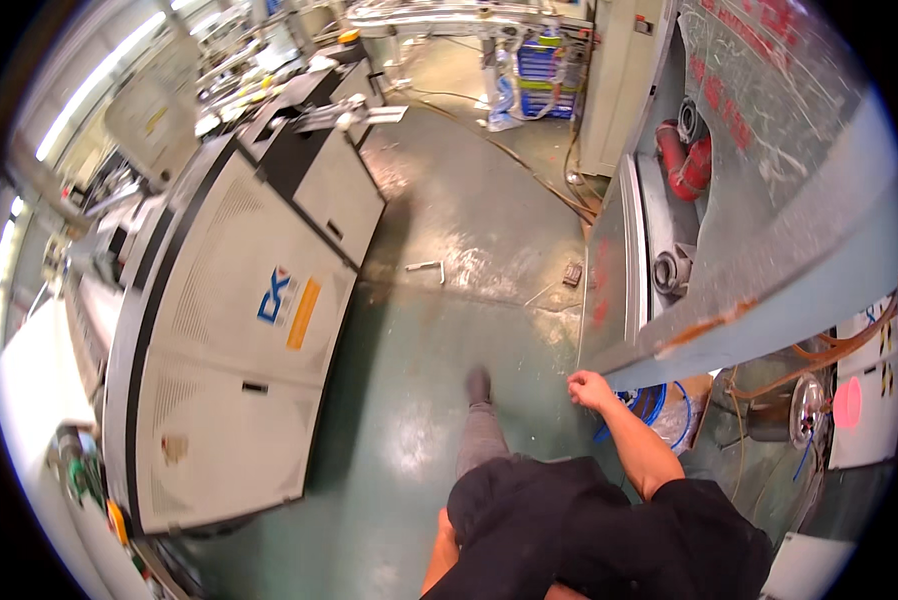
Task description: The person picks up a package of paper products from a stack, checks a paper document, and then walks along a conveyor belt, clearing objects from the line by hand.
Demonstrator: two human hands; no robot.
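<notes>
My right hand (pixel 591 389) is held out in front of me with its fingers curled in. No object shows in it. It is close to the lower corner of a large grey metal cabinet (pixel 609 265), and I cannot tell whether it touches it. My left forearm (pixel 441 553) comes up beside my dark shirt, and the fingers of that hand are hidden. One leg is stretched forward over the green floor (pixel 399 430), with a dark shoe (pixel 478 385) at its end.
A tall off-white machine cabinet (pixel 229 330) lines the left side. On the floor lie an L-shaped metal piece (pixel 431 268) and a small brown object (pixel 572 274). A hose (pixel 529 170) crosses farther off. Red pipes (pixel 683 165) sit in the right cabinet; coiled blue tubing (pixel 649 404) lies below.
</notes>
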